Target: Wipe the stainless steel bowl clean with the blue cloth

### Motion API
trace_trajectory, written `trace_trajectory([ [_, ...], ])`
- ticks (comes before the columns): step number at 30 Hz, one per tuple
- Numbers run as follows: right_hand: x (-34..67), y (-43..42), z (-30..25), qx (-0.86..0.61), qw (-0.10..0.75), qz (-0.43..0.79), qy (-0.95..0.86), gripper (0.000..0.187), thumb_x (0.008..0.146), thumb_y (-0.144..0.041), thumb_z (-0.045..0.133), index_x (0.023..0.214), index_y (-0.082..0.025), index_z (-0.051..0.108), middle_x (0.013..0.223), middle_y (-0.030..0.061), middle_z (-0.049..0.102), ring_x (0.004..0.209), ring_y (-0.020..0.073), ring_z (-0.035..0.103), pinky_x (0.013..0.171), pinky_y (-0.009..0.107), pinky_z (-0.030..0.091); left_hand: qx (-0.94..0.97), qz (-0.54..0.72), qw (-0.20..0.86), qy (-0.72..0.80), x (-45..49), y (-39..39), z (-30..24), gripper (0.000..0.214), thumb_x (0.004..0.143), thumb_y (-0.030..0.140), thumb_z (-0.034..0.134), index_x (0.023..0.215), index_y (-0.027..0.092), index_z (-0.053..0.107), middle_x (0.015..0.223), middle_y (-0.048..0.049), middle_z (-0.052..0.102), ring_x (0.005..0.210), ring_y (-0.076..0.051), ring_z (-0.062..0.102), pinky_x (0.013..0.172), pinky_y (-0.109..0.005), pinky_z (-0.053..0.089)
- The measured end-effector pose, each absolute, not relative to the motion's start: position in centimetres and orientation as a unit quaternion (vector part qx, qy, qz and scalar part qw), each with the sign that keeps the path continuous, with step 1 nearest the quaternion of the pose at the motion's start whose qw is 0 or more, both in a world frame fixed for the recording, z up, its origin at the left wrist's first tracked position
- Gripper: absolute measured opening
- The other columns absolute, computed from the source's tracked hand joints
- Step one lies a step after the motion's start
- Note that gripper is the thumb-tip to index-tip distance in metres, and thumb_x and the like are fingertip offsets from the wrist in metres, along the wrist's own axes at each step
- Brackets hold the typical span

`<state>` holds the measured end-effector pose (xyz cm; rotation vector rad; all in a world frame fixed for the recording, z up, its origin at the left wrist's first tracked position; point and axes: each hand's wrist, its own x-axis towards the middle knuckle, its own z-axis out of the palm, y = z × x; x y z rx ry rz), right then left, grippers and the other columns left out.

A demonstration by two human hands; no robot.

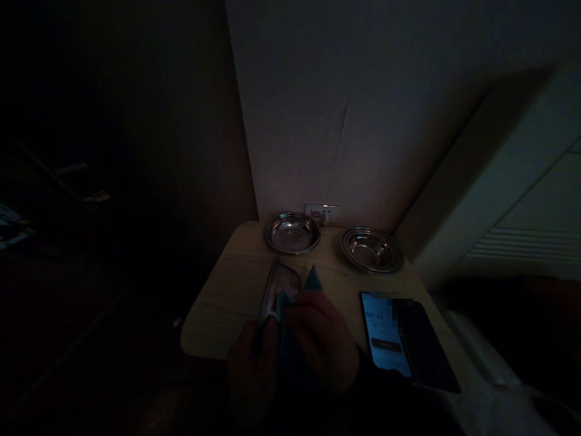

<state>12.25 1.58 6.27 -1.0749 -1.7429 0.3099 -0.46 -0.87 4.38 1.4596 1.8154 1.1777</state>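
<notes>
In dim light, my left hand (254, 363) grips what looks like a cleaver (282, 281), its broad metal blade pointing away from me above the table. The handle is mostly hidden in the dark by my fingers. My right hand (324, 339) is closed on a blue-green cloth (313, 280), one pointed corner of which sticks up past the knuckles. Part of the cloth lies against the blade's face, close to my left thumb. Below the hands, the rest of the cloth fades into shadow.
Two shiny metal dishes, a left one (290, 235) and a right one (370, 249), stand at the back of the wooden table (218, 309). A lit phone (384, 333) lies at the right beside a dark flat object (429, 345). A wall socket (321, 212) sits behind.
</notes>
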Motion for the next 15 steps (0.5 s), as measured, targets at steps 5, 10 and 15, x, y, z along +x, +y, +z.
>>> trace_trajectory([
  [5,12.11,1.98,6.21,-0.464,0.533,0.136,-0.695,0.010,0.081,-0.014,0.056,0.080,-0.020,0.063,0.079,0.0033,0.059,0.075,0.0146,0.058,0.068,0.027,0.049,0.531,0.433,0.264,0.679,-0.63,-0.75,4.38,0.037,0.078,0.050,0.042,0.058,0.020,0.052,0.048,0.0015,0.056,0.045,-0.011,0.051,0.042,-0.020,0.037],
  [10,11.94,1.61,6.01,-0.451,0.537,0.153,-0.696,0.011,0.082,-0.014,0.055,0.087,-0.020,0.063,0.085,0.0042,0.060,0.079,0.0143,0.058,0.068,0.026,0.048,0.534,0.442,0.250,0.676,-0.63,-0.93,4.55,0.035,0.077,0.048,0.043,0.060,0.020,0.054,0.051,0.0004,0.058,0.048,-0.012,0.053,0.044,-0.020,0.039],
  [15,11.96,1.90,6.21,-0.493,0.545,0.160,-0.659,0.008,0.080,-0.015,0.055,0.076,-0.020,0.061,0.074,0.0019,0.058,0.071,0.0144,0.057,0.065,0.027,0.047,0.529,0.432,0.258,0.683,-0.45,-0.95,4.28,0.033,0.077,0.046,0.044,0.059,0.020,0.053,0.047,0.0015,0.056,0.044,-0.011,0.051,0.042,-0.020,0.037],
])
